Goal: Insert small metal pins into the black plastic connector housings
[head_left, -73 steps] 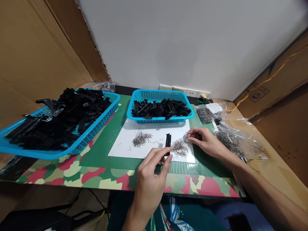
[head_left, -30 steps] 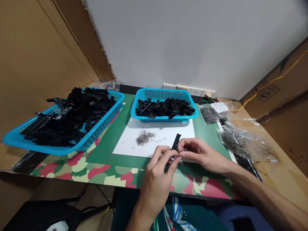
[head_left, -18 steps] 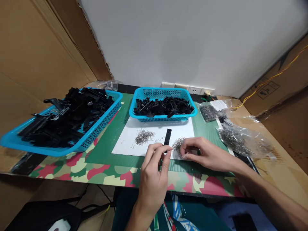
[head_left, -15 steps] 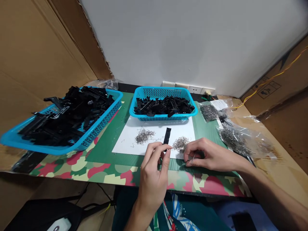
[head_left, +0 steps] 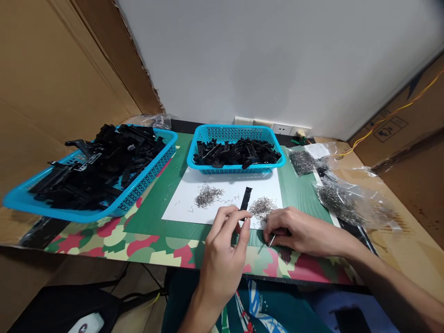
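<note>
My left hand (head_left: 225, 245) is closed on a long, narrow black plastic piece (head_left: 246, 198), pinched near its lower end. The piece points up and away over the white paper (head_left: 180, 203). Just right of it, a pile of small wire springs (head_left: 262, 208) lies on the paper. Beside that pile my right hand (head_left: 294, 229) is closed, with a thin metal rod (head_left: 273, 239) showing below its fingers. The fingertips are partly hidden. Another pile of small wire parts (head_left: 207, 196) sits further left on the same paper.
A blue basket (head_left: 236, 170) of black plastic parts stands behind the paper. A bigger blue basket (head_left: 138, 189) heaped with similar parts is at the left. Clear bags of wire parts (head_left: 301, 162) lie at the right. Cardboard (head_left: 409, 171) walls both sides.
My left hand and the black piece have shifted slightly right, and the piece leans more. My right hand has turned slightly and come lower, so the rod slants downward.
</note>
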